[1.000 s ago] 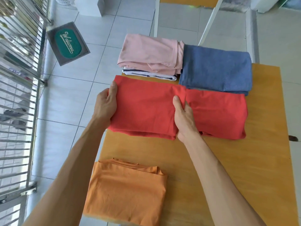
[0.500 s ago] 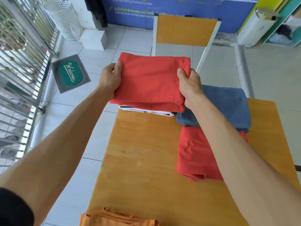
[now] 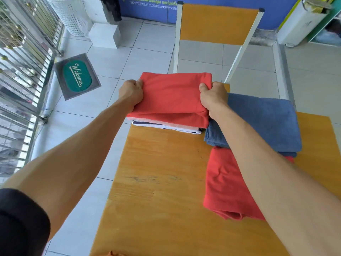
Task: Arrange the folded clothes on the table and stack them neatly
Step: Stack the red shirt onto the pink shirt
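Gripping folded red garment (image 3: 173,97), left hand (image 3: 131,93) and right hand (image 3: 214,97) at its sides, atop pink-and-striped pile (image 3: 166,125); blue towel (image 3: 262,124) at 3 o'clock.

At frame centre, the left hand (image 3: 131,93) and right hand (image 3: 213,97) grip the 2 side edges of a folded red garment (image 3: 173,97), which lies on a pink and striped pile (image 3: 166,125) at the wooden table (image 3: 156,182)'s far left corner. Right of it lies a blue folded cloth (image 3: 263,124), overlapping a second red garment (image 3: 223,183).
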